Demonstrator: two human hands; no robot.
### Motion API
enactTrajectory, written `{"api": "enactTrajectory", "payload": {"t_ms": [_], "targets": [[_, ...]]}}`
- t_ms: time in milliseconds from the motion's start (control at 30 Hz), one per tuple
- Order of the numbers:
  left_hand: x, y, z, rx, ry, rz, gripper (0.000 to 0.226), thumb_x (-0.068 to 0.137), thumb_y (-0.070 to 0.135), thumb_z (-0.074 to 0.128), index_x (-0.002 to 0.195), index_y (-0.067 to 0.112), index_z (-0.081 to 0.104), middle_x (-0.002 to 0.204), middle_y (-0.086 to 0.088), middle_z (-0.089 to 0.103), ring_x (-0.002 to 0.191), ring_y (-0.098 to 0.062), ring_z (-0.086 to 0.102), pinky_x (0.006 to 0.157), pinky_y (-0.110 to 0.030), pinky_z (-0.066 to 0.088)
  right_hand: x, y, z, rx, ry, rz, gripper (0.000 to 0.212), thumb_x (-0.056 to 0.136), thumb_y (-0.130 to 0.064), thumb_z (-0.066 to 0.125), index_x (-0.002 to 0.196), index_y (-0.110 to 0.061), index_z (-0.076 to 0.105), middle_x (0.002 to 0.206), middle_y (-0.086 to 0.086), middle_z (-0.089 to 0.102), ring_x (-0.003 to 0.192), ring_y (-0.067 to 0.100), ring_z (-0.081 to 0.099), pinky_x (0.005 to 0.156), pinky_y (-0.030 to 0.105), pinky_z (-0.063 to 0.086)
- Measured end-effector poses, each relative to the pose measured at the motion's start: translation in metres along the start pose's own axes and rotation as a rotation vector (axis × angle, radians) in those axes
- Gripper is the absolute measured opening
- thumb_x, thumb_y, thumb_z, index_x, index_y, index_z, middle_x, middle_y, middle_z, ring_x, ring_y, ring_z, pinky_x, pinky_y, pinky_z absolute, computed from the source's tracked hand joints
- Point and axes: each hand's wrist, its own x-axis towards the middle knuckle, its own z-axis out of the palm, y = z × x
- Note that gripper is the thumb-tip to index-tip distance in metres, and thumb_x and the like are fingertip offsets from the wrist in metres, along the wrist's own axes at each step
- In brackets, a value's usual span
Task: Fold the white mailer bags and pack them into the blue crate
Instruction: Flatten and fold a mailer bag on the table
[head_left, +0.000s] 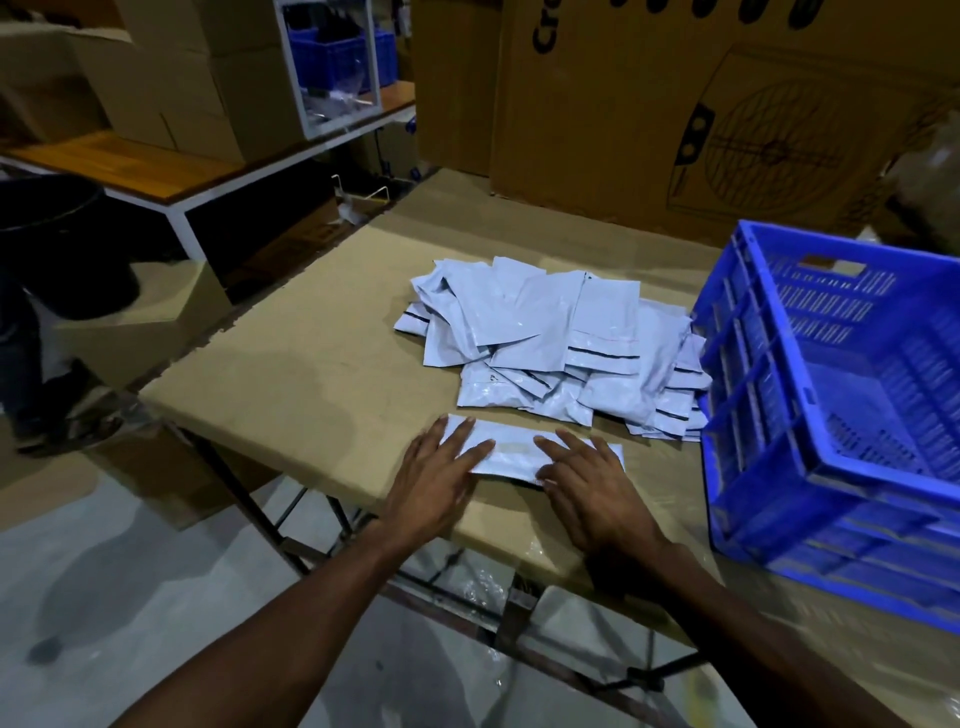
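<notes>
— Cardboard boxes back a tan tabletop. Where do the bags lie?

— A loose pile sits mid-tabletop, touching the blue crate at right. One folded bag lies apart, near the front edge.

— Hands?

— Left hand and right hand both lie flat, fingers straight, pressing down on that bag's two ends. Neither grips anything.

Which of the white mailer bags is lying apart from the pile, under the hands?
The folded mailer bag at the near table edge. Both the left hand and right hand press flat on it; the rest lie in the heap behind.
</notes>
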Motion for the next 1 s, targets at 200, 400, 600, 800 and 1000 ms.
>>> {"api": "enactTrajectory", "payload": {"t_ms": [200,400,600,800,1000], "targets": [[0.006,-0.002,-0.003,-0.138,0.062,-0.026,0.063,0.085,0.007,0.046,0.138,0.040,0.044,0.149,-0.021,0.049,0.137,-0.056,0.038,0.105,-0.063,0.038,0.007,-0.008,-0.012,-0.180,-0.289,-0.363,0.041,0.096,-0.019,0.042,0.129,-0.026,0.064,0.145,-0.008,0.054,0.150,0.034,0.019,0.113,0.069,0.016],[0.013,0.006,0.003,-0.377,0.206,-0.164,0.072,0.102,0.026,0.051,0.162,0.023,0.009,0.169,-0.005,0.010,0.155,-0.025,0.012,0.124,-0.047,0.018,0.049,0.005,-0.034,-0.246,-0.523,-0.153,0.027,0.091,-0.022,0.039,0.108,-0.027,0.059,0.127,-0.002,0.064,0.107,0.029,0.066,0.071,0.037,0.057],[0.016,0.022,0.012,-0.290,0.171,-0.292,0.086,0.096,0.054,0.037,0.160,0.020,-0.009,0.169,-0.006,0.003,0.153,-0.024,0.013,0.124,-0.040,0.015,0.097,0.042,-0.104,-0.016,-0.289,0.249,0.031,0.091,-0.019,0.054,0.118,-0.029,0.066,0.108,0.010,0.073,0.099,0.037,0.067,0.079,0.040,0.053],[0.026,0.049,0.039,-0.070,0.093,-0.220,0.089,0.096,0.058,0.035,0.157,0.025,-0.022,0.169,-0.007,0.001,0.151,-0.029,0.020,0.121,-0.051,0.017,0.103,0.089,-0.174,0.118,0.049,0.495,0.025,0.088,-0.002,0.062,0.109,-0.007,0.074,0.101,0.011,0.076,0.086,0.023,0.072,0.085,0.038,0.056],[0.049,0.073,0.048,-0.120,0.039,-0.180,0.091,0.092,0.058,0.032,0.149,0.034,-0.035,0.169,-0.002,-0.009,0.155,-0.026,0.007,0.122,-0.052,0.017,0.087,0.135,-0.233,0.085,0.163,0.628,0.028,0.085,-0.004,0.058,0.106,-0.014,0.074,0.095,0.007,0.076,0.069,0.012,0.065,0.076,0.038,0.060]]}}
